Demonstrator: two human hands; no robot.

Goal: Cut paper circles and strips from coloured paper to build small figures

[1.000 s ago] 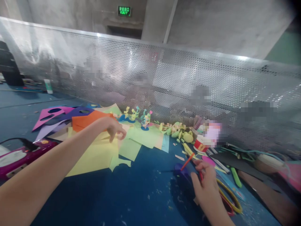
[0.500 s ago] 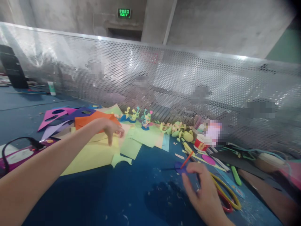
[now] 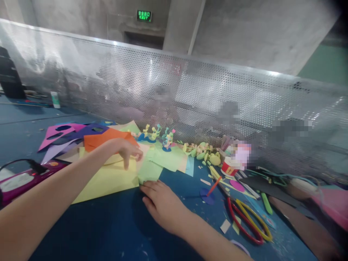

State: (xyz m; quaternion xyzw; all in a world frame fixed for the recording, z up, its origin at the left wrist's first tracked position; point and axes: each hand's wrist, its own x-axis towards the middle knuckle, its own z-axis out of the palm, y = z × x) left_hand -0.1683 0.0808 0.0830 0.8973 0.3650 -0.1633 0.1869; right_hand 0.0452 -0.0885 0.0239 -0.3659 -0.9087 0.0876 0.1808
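Left hand (image 3: 125, 149) rests fingers-down, loosely spread, on the yellow paper (image 3: 108, 179). Right hand (image 3: 160, 201) lies flat, open, fingertips touching the green paper (image 3: 149, 171) (gripping nothing). Risk: loose sheets may slide or crease under pressing fingers.

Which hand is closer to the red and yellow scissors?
The right hand. It rests on the blue table left of the scissors, fingertips at the green paper. The left hand lies farther away, on the yellow paper.
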